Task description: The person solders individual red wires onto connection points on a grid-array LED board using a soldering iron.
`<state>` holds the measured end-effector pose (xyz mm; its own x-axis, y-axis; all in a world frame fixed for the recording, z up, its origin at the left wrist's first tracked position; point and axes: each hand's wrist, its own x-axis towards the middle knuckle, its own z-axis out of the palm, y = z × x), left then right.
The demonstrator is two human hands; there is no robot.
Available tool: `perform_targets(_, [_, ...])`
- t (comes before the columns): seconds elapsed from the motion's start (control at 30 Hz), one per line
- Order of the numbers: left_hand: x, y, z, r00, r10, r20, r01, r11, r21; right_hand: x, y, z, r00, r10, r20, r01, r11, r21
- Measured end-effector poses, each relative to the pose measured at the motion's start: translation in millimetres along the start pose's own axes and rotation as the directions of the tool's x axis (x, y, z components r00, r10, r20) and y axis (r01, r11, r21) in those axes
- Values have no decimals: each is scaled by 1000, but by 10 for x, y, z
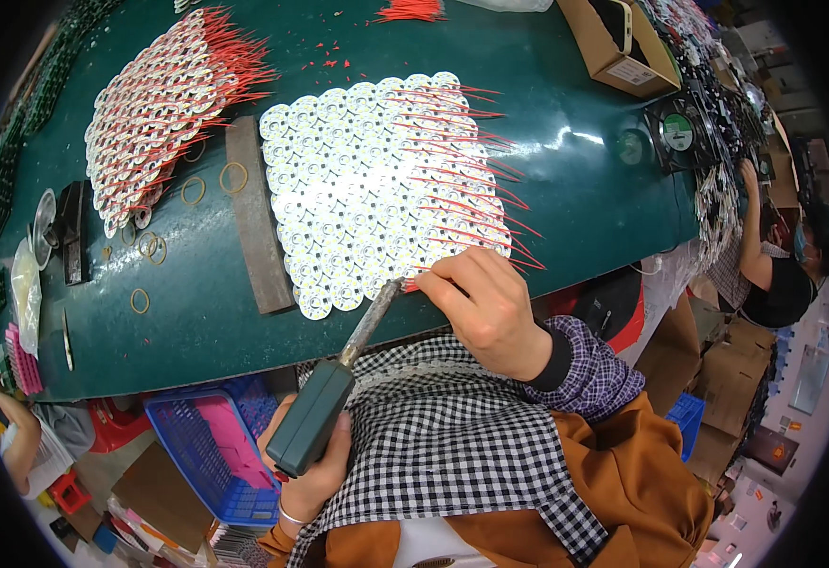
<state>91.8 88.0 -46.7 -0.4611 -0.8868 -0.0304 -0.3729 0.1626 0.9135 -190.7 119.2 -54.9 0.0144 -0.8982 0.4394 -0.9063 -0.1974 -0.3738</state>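
Observation:
My left hand (324,473) is wrapped round the dark green handle of a soldering iron (362,333). The iron's tip touches the lower edge of a white panel of joined round LED boards (338,189). Right beside the tip, the thumb and forefinger of my right hand (490,308) pinch a short red wire (411,283) against the panel; the fingers partly hide it. Several thin red wires (490,170) stick out from the panel's right side. A flat grey-brown bar (255,218) lies along its left edge.
A stack of wired LED panels (144,118) lies far left. Rubber bands (193,191) are scattered near the bar. Cut red wires (412,9) lie at the back, with an open cardboard box (632,71) and a fan (677,133) to the right. Other people sit at both sides.

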Motion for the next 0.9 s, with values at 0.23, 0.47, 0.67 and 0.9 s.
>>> perform_targets(0.23, [-17,-23,-30,998,-41,44,39,998,42,4,-17,2,1000,0,2,0,1000,-3])
perform_targets(0.47, [-164,-92,-36,997,-78,-10,78,996,-39,16,-27,2,1000,6,4,-6,1000,-15])
perform_targets(0.67, [-189,-150,-84,998,-58,-40,57,998,-23,73,-83,-54,998,47,49,-46,999,-21])
perform_targets(0.9, [-27,-45,-43,998,-61,-11,61,998,-15,46,-69,-45,997,62,48,-62,998,18])
